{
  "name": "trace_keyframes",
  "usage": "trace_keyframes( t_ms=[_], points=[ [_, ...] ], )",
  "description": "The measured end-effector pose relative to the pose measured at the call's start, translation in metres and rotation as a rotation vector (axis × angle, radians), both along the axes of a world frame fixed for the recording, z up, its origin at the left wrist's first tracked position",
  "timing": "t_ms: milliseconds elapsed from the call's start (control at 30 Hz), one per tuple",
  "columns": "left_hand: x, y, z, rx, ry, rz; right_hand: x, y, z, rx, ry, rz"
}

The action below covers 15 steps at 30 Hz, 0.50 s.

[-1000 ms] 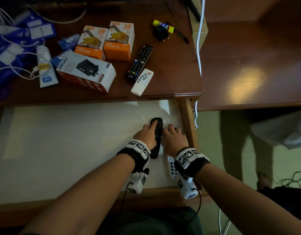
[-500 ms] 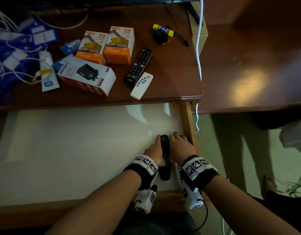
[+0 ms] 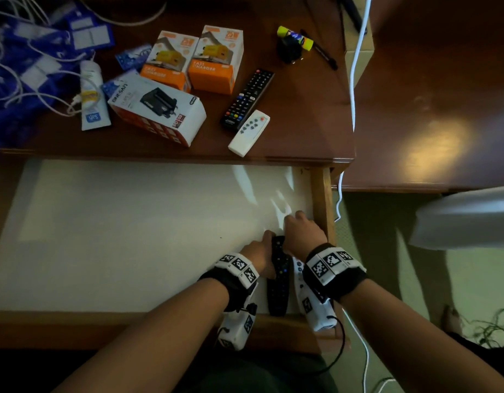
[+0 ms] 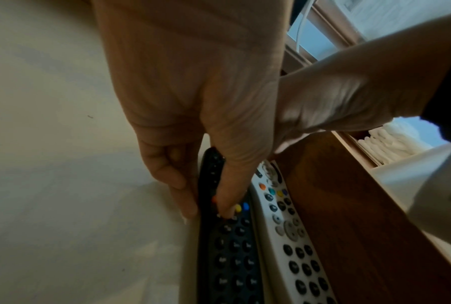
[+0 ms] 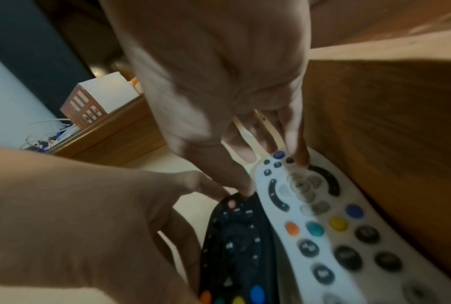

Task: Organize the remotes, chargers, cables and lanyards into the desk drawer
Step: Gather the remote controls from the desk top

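A black remote lies in the open drawer at its near right corner, close beside a white remote that lies along the right wall. My left hand pinches the black remote, thumb on the buttons and fingers on its left edge. My right hand stays open: its thumb touches the black remote's far end and its fingers touch the white remote's far end.
On the desk are a long black remote, a small white remote, two orange charger boxes, a white adapter box, blue lanyards tangled with white cables, a tube and a black plug. The drawer's white floor is bare leftward.
Both hands have drawn the black remote back toward the drawer's front and straightened it alongside the white remote.
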<state>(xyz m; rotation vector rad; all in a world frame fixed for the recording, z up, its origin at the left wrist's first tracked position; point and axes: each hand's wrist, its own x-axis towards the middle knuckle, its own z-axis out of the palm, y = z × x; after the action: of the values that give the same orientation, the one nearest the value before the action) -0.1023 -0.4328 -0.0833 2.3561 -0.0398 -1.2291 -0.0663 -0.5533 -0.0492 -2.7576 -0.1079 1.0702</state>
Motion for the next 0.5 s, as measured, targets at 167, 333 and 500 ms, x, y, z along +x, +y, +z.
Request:
trace_keyframes(
  t_ms=[167,333,500],
  points=[
    [-0.006,0.005,-0.002,-0.049,0.066,0.036,0.003,0.000,-0.003,-0.082,0.021,-0.022],
    [0.005,0.019,0.007,-0.070,0.061,0.161,0.003,0.001,0.002,-0.057,-0.004,-0.054],
    [0.048,0.029,0.050,-0.171,-0.263,0.324,0.012,0.012,0.030,0.148,-0.281,-0.162]
  ],
)
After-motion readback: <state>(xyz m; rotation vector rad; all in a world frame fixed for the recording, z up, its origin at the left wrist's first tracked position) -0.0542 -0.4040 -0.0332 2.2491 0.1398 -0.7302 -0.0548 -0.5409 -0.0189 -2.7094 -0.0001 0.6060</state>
